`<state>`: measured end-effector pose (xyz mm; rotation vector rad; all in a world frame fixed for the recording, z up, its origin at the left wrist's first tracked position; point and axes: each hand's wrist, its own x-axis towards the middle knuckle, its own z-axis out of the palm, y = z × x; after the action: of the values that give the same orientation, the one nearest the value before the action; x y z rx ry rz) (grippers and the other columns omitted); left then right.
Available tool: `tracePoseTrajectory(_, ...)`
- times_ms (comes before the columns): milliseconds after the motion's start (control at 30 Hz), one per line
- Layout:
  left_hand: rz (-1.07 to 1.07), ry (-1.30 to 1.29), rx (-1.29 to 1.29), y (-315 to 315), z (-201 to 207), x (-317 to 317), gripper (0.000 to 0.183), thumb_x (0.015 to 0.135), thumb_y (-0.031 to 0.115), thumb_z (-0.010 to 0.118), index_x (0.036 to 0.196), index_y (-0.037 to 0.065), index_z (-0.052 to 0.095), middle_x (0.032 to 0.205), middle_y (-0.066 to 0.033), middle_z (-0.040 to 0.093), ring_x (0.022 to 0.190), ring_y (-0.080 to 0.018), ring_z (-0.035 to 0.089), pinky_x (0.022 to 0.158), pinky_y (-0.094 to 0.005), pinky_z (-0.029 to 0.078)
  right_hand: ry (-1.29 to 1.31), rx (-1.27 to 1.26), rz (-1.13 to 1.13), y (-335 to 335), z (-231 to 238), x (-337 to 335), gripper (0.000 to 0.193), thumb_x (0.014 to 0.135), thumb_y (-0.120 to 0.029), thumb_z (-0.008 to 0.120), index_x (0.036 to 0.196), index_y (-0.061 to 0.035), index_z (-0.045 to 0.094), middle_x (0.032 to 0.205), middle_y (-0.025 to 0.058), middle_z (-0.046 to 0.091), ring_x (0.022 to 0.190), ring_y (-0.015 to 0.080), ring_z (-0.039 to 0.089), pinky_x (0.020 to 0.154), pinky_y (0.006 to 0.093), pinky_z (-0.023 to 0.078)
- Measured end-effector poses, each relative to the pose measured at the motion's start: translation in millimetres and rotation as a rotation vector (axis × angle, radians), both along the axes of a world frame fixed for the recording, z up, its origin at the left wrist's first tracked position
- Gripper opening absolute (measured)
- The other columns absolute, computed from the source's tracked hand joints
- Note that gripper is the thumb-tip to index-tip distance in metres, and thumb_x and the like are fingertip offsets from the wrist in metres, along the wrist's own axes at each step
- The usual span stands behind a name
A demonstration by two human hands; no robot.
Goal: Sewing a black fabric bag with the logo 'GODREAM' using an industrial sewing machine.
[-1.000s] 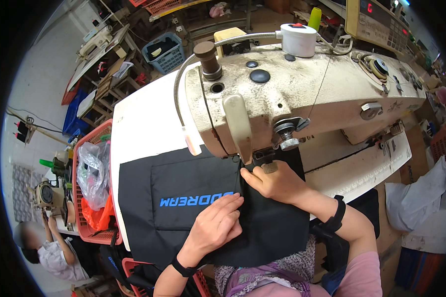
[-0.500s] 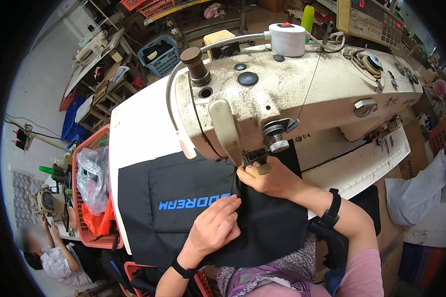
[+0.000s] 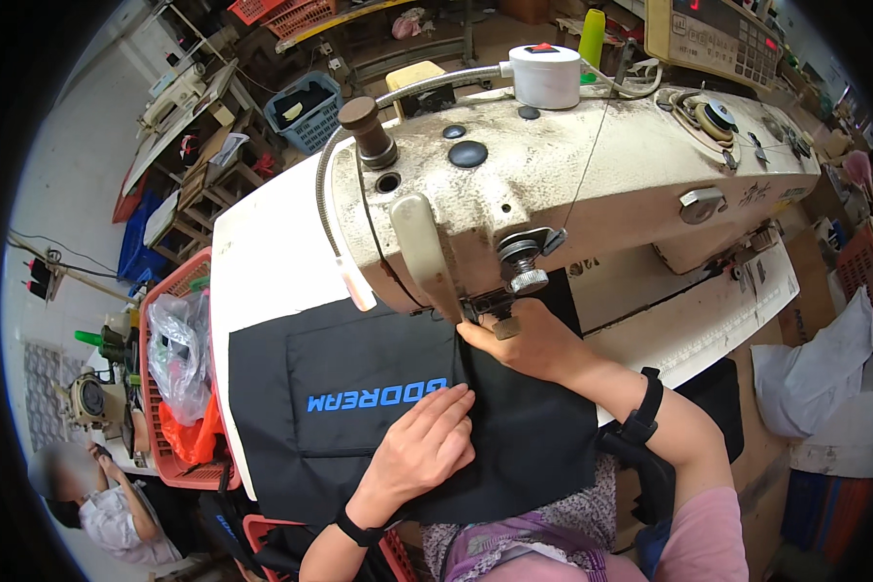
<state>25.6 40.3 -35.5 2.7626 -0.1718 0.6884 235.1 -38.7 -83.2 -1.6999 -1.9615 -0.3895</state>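
A black fabric panel (image 3: 529, 461) with blue lettering and a stitched pocket-like piece (image 3: 335, 364) lies under the head of a cream sewing machine (image 3: 592, 160). My left hand (image 3: 422, 441) rests flat on it, fingers stretched forward and close together, tips at the end of the lettering beside a raised fold. Close by the presser foot and needle area (image 3: 490, 312), my right hand (image 3: 533, 344) is bent over the cloth, thumb and finger gripping it at the seam. The machine head partly hides those fingertips and the needle.
On the left stands a red basket (image 3: 223, 475) with plastic bags. A metal lamp hose (image 3: 325, 184) curves down the machine's left end. Behind are a blue crate (image 3: 306, 112) and a control panel (image 3: 713, 44). Another person (image 3: 121, 519) sits at the far left.
The machine and cloth appear slightly further left in the picture. Both my hands keep nearly the same places on the cloth. The other person's hands have shifted.
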Motion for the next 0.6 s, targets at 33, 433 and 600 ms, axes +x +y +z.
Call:
tracePoseTrajectory(33,0.002,0.009,0.002,-1,0,0,0.023,0.066,-0.006,0.068,0.085,-0.001,0.056,0.106,-0.0150,0.067,0.104,-0.0308,0.066,0.089,-0.0404,0.056,0.065,0.026,0.016,-1,0,1,0.008,0.076,-0.007,0.059,0.081,-0.0095,0.054,0.067,0.0048,0.053,0.057,0.0212,0.061,0.050,0.0348,0.046)
tracePoseTrajectory(433,0.039,-0.030,-0.034,-1,-1,-1,0.026,0.066,-0.008,0.066,0.088,0.000,0.055,0.107,-0.0153,0.068,0.102,-0.0311,0.068,0.090,-0.0413,0.056,0.085,0.011,0.046,-4,5,6,0.009,0.077,-0.008,0.061,0.084,-0.0102,0.057,0.072,0.0068,0.054,0.058,0.0203,0.062,0.049,0.0344,0.048)
tracePoseTrajectory(600,0.047,-0.036,-0.041,-2,-3,-1,0.026,0.066,-0.008,0.066,0.088,0.000,0.055,0.107,-0.0154,0.068,0.102,-0.0311,0.068,0.090,-0.0416,0.056,0.101,-0.033,0.027,-4,3,5,0.011,0.075,-0.009,0.064,0.084,-0.0101,0.057,0.072,0.0072,0.054,0.061,0.0221,0.062,0.052,0.0360,0.049)
